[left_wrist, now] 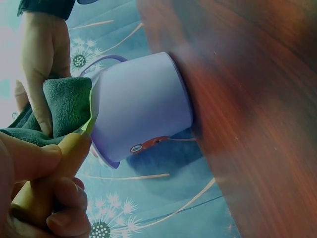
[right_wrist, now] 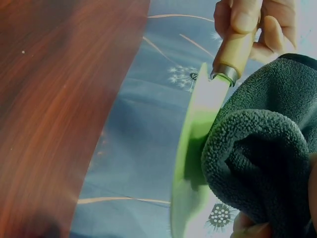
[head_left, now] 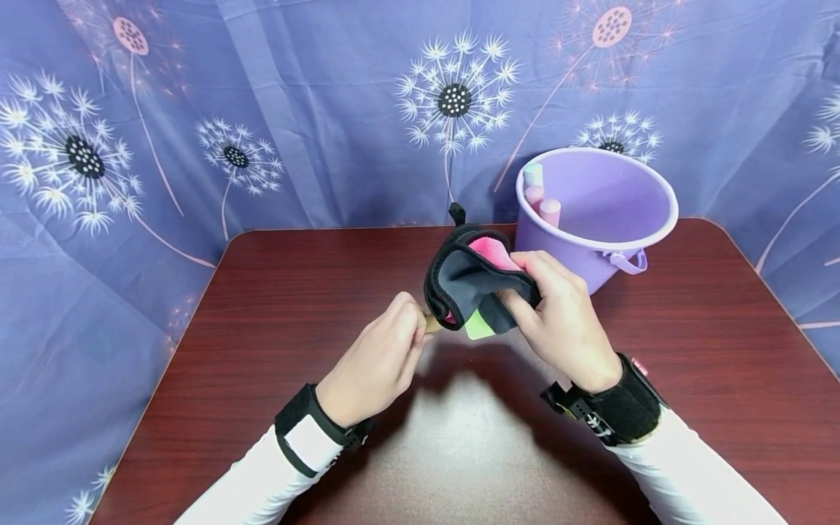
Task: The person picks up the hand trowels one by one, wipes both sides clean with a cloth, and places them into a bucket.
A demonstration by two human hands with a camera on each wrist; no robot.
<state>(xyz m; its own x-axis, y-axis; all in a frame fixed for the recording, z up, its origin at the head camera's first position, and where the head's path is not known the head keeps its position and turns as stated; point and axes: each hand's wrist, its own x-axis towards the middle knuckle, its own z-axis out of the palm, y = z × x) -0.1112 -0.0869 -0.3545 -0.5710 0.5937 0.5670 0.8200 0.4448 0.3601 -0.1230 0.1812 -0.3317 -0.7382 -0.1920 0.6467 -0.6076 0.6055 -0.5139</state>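
My left hand grips the wooden handle of a small green garden trowel. A metal collar joins handle and blade in the right wrist view. My right hand holds a grey cleaning cloth with black edging and a pink side, its thumb and fingers on either side of the folded fabric. The cloth is bunched against the blade and covers most of it in the head view. Both hands are raised above the table.
A purple bucket stands at the back right of the dark red wooden table, with pastel cylindrical pieces at its left inside. A blue dandelion-print curtain hangs behind.
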